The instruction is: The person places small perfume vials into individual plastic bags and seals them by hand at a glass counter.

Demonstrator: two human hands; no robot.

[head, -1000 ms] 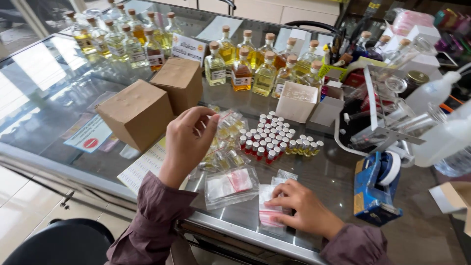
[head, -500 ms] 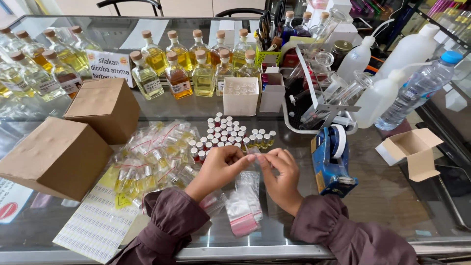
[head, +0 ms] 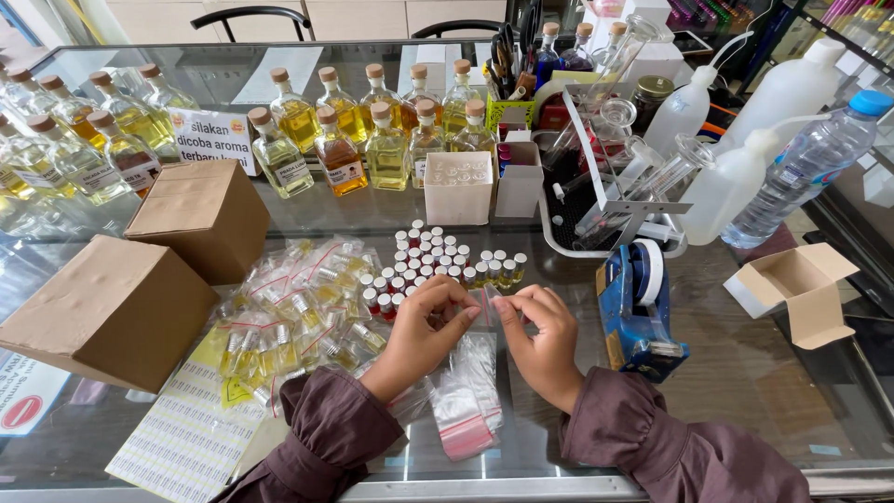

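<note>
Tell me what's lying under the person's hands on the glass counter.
A stack of small clear zip bags with red strips lies below both hands; the part beneath the palms is covered.

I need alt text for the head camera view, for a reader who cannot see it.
Two hands, left hand and right hand, pinch a small clear zip bag together over a glass counter. Around them lie small capped vials, bagged vials, cardboard boxes, a blue tape dispenser and corked bottles of yellow liquid.

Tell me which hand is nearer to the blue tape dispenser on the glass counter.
Right. The right hand sits just left of the blue tape dispenser, a small gap apart. The left hand lies farther left, beyond the right one; both pinch a small clear bag.
</note>
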